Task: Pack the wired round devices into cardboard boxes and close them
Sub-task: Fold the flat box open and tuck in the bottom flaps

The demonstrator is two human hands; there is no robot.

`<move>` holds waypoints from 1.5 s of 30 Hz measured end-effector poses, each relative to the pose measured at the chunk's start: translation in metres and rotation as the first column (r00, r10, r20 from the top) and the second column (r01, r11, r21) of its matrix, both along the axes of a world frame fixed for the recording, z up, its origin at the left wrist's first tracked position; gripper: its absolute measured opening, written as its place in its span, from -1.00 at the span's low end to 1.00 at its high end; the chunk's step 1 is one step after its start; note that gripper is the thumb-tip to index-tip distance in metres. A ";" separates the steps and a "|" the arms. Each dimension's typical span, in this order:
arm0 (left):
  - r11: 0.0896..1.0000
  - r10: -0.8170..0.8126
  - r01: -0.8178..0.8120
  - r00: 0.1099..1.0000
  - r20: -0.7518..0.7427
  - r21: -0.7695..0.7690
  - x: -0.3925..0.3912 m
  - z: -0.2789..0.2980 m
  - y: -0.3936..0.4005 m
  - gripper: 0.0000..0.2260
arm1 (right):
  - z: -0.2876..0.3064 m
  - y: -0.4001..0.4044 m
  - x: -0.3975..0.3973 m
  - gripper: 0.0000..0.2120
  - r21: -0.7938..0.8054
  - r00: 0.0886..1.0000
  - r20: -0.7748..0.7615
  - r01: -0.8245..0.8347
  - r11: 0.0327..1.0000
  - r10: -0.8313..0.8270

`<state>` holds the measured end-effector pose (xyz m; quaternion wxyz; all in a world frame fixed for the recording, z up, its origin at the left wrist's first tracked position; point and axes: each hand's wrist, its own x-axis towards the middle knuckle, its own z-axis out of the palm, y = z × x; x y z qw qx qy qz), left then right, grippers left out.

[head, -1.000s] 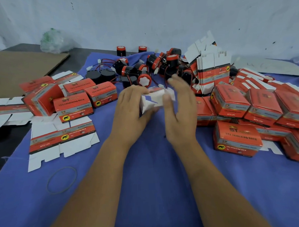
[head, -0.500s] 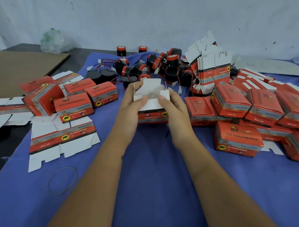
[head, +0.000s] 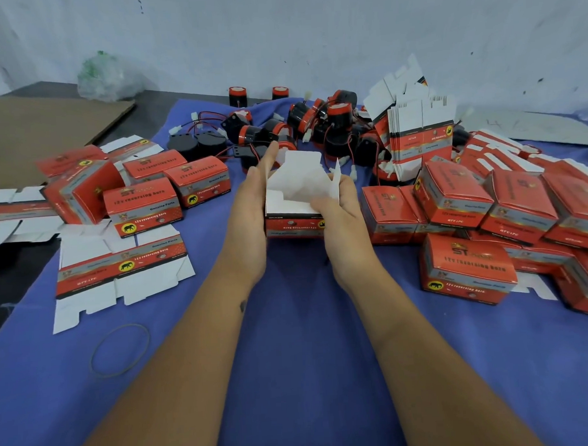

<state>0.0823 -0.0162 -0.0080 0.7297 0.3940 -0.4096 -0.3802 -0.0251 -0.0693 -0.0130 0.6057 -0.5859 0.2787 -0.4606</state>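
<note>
A small red cardboard box (head: 294, 227) stands on the blue cloth between my hands, its white flaps (head: 297, 179) up and open. My left hand (head: 251, 204) presses flat against its left side, fingers straight. My right hand (head: 339, 207) grips its right side, thumb across the near flap. Behind it lies a heap of black and red round devices (head: 318, 124) with red wires and white plugs. I cannot tell what is inside the box.
Closed red boxes (head: 466, 269) are piled at the right, more (head: 143, 205) at the left. Flat unfolded boxes (head: 119, 267) lie front left, a stack of flat ones (head: 420, 133) stands behind right. A rubber band (head: 121, 350) lies near left. Brown cardboard (head: 29, 133) lies far left.
The box was turned from a tilted hold to upright on the cloth. Its white flaps have swung open upward, and my hands have shifted to its two sides.
</note>
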 end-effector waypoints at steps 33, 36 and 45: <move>0.986 0.151 -0.158 0.982 0.110 0.059 -0.001 -0.005 -0.002 -0.86 | 0.008 -0.004 -0.004 -0.72 0.181 0.953 0.249 -0.220 0.959 0.172; 0.977 0.188 -0.201 0.969 0.158 0.074 0.000 -0.005 -0.003 -0.77 | 0.009 -0.004 -0.003 -0.72 0.134 0.982 0.149 -0.136 0.982 0.115; 0.960 0.265 -0.276 0.950 0.164 0.046 0.000 -0.007 -0.001 -0.65 | 0.006 0.001 0.004 -0.65 -0.051 0.993 -0.080 0.088 0.995 -0.092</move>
